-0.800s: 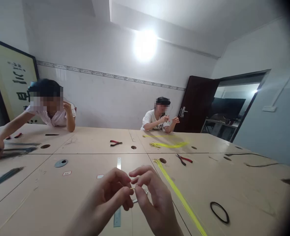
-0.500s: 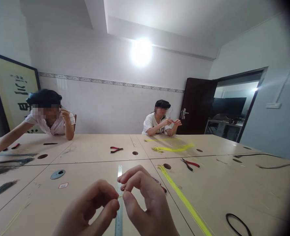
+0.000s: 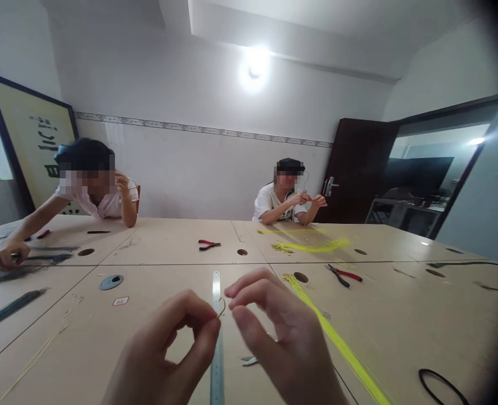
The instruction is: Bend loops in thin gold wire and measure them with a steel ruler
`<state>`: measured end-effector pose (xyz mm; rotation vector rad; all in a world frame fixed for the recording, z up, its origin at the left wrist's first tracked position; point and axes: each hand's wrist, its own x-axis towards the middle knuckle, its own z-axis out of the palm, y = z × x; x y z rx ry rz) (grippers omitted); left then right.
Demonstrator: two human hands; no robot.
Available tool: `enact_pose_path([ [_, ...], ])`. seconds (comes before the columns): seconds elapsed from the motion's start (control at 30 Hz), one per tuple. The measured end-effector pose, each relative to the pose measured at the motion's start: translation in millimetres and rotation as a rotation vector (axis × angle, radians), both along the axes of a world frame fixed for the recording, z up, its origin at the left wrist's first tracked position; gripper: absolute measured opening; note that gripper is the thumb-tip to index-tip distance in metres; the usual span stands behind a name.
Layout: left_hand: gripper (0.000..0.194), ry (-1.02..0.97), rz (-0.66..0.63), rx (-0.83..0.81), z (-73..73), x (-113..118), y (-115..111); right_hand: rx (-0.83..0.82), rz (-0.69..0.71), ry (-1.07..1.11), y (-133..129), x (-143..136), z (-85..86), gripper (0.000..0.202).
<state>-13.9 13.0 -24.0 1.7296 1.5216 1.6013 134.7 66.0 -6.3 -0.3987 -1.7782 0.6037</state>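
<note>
Between the thumb and forefinger of my left hand [image 3: 168, 346] a small curved fish hook [image 3: 222, 307] is pinched, with a bit of yellow at its base. My right hand [image 3: 285, 332] is just to the right, thumb and fingers apart and nothing visible between them. Beneath both hands a steel ruler [image 3: 217, 365] lies lengthwise on the table. Metal tool jaws [image 3: 249, 360] poke out under my right hand, which hides the rest. A bundle of yellow fishing line [image 3: 337, 337] stretches along the table to the right.
Red-and-black pliers [image 3: 344, 275] lie right of the bundle, another pair [image 3: 209, 245] farther back. A black loop [image 3: 443, 385] is at front right. Dark line bundles [image 3: 13, 309] lie left. Two people sit across the table [image 3: 156, 242]; one reaches over the left side.
My right hand has come away from the hook to the right, its fingers parting. The hook now shows clearly in my left pinch. The whole view has shifted slightly.
</note>
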Motion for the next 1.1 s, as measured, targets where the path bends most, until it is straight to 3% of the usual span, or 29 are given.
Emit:
enact_pose_path([
  [0.13, 0.020, -0.101, -0.171, -0.016, 12.2, -8.0, 4.0, 0.053, -0.048, -0.060, 3.5, 6.7, 3.3, 0.015],
  [0.27, 0.020, -0.254, -0.251, -0.082, 20.5, -6.3, 4.6, 0.084, -0.066, -0.106, 2.6, 6.4, 1.5, 0.011],
  [0.37, 0.018, -0.163, -0.200, -0.022, 18.0, -3.8, 1.8, 0.109, -0.075, -0.115, -1.7, 3.3, -0.3, 0.009],
  [0.53, 0.016, 0.175, 0.009, 0.215, 9.3, 0.7, -3.2, 0.131, -0.116, -0.132, -6.2, -1.1, -2.0, 0.007],
  [0.7, 0.020, 0.371, 0.086, 0.350, 6.6, 2.9, -3.8, 0.174, -0.142, -0.120, -4.7, -2.7, -2.0, 0.007],
  [0.9, 0.019, 0.422, 0.098, 0.413, 5.2, 1.3, -1.3, 0.231, -0.174, -0.119, -6.5, -5.3, -1.5, 0.009],
  [1.1, 0.017, 0.368, 0.115, 0.365, 9.8, 4.0, -1.3, 0.317, -0.162, -0.156, -1.7, -5.1, -7.0, 0.010],
])
